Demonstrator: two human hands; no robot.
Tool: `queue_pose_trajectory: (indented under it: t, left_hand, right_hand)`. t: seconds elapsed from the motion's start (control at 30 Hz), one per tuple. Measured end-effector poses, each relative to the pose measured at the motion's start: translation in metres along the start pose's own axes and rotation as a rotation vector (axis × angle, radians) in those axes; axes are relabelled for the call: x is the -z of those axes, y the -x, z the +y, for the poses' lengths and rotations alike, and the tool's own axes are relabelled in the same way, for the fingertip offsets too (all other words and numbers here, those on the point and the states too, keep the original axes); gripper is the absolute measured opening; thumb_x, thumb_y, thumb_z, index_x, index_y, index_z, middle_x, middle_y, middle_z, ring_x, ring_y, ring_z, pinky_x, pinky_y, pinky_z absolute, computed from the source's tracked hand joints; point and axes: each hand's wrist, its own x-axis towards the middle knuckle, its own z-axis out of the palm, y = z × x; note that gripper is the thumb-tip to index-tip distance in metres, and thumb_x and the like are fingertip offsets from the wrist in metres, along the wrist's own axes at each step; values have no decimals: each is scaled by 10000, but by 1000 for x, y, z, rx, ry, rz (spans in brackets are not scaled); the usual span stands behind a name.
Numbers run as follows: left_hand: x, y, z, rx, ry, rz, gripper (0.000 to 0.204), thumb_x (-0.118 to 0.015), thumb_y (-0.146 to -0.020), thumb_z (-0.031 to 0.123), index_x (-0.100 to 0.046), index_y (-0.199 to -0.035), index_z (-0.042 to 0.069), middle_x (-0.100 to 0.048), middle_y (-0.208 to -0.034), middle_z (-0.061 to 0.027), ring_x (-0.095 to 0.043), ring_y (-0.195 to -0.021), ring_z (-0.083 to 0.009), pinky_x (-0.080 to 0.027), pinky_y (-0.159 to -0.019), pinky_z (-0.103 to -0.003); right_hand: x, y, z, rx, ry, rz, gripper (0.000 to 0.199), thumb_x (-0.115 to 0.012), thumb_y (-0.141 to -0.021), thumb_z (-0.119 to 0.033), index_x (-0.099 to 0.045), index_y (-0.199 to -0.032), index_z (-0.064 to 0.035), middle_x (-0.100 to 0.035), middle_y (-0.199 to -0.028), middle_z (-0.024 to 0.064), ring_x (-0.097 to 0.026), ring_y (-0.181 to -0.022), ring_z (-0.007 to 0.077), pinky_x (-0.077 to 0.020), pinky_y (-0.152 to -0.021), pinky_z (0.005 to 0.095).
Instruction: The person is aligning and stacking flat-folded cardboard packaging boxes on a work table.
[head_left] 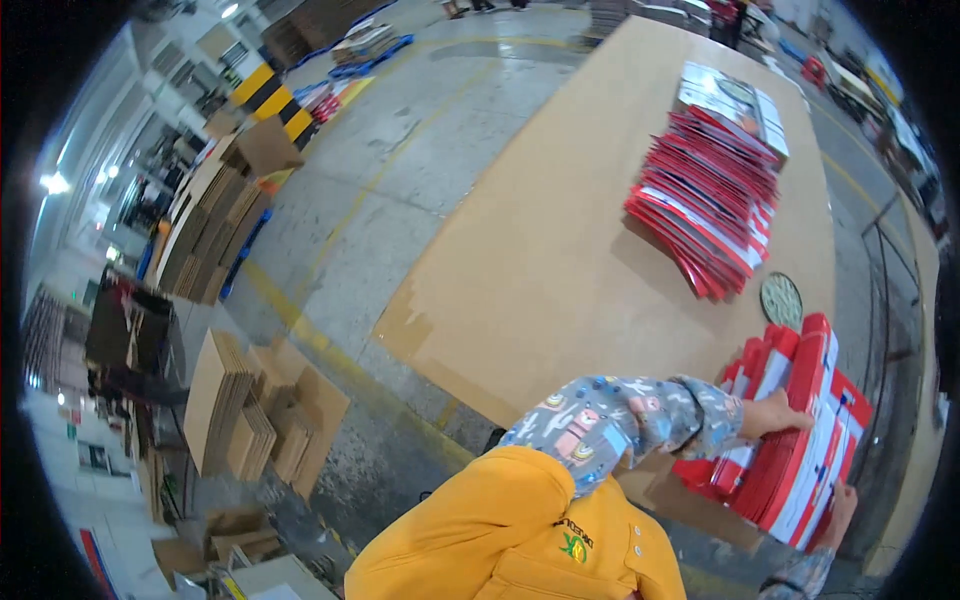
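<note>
At the right end of the table, a thick bundle of flat-folded red and white cartons [795, 440] stands on edge. My left hand [775, 413] lies across its near left side, with the fingers closed over the edge. Lower down, my right hand [838, 515] grips the bundle's right side, the thumb up against the outer carton. More red and white folded cartons [768, 355] lean beside and behind the bundle. Just beyond them is a round green dish-like thing [781, 300] with a pale patterned middle.
A long brown table [540, 260] runs away from me. On it lies a fanned pile of red and white folded cartons [705, 200], with a silvery printed stack [735, 105] behind. Brown cardboard sheets [262, 410] stand on the floor at the left. A metal rail [888, 290] runs past the table's right side.
</note>
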Motion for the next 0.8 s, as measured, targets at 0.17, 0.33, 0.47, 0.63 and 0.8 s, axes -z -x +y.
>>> queue_pose_trajectory:
  t: [0.17, 0.33, 0.47, 0.63, 0.8]
  left_hand:
    - [4, 20, 19, -55, -100, 17, 796, -744, -743, 306, -314, -1297, -71, -521, -1188, -241, -526, -1111, -296, -435, -959, -386]
    - [89, 22, -8, -289, -440, 152, 266, -673, -678, 156, -573, -871, 2, -622, -838, -153, -604, -835, -258, -468, -698, -398]
    - [158, 87, 25, -372, -1095, 28, 104, -604, -689, 104, -613, -708, 2, -665, -741, -142, -648, -727, -316, -487, -614, -433]
    - [91, 156, 121, -331, -1794, -403, 248, -636, -697, 90, -733, -925, 106, -706, -933, -92, -668, -894, -302, -542, -665, -441]
    - [143, 219, 163, -490, -1840, -581, 356, -693, -693, 150, -682, -1047, 114, -679, -999, -106, -653, -898, -319, -542, -721, -445]
  right_hand:
    - [25, -10, 24, 99, 117, 64, 233, -639, -879, -237, -536, -794, -46, -499, -644, -21, -414, -455, 67, -299, -393, 247]
    - [51, 6, -26, 271, 366, 237, 231, -610, -894, -227, -548, -858, -7, -543, -718, 31, -508, -592, 141, -418, -540, 288]
    - [31, 103, -211, 316, 504, 407, 316, -574, -930, -240, -585, -1045, 53, -620, -967, 132, -584, -888, 236, -469, -809, 340]
    - [-76, 242, -369, 611, 302, 972, 288, -553, -941, -159, -585, -1151, 36, -614, -1106, 146, -588, -1012, 222, -479, -882, 305]
    - [-165, 254, -362, 818, 299, 822, 276, -576, -936, -191, -601, -1120, 13, -609, -1131, 132, -592, -994, 204, -490, -845, 297]
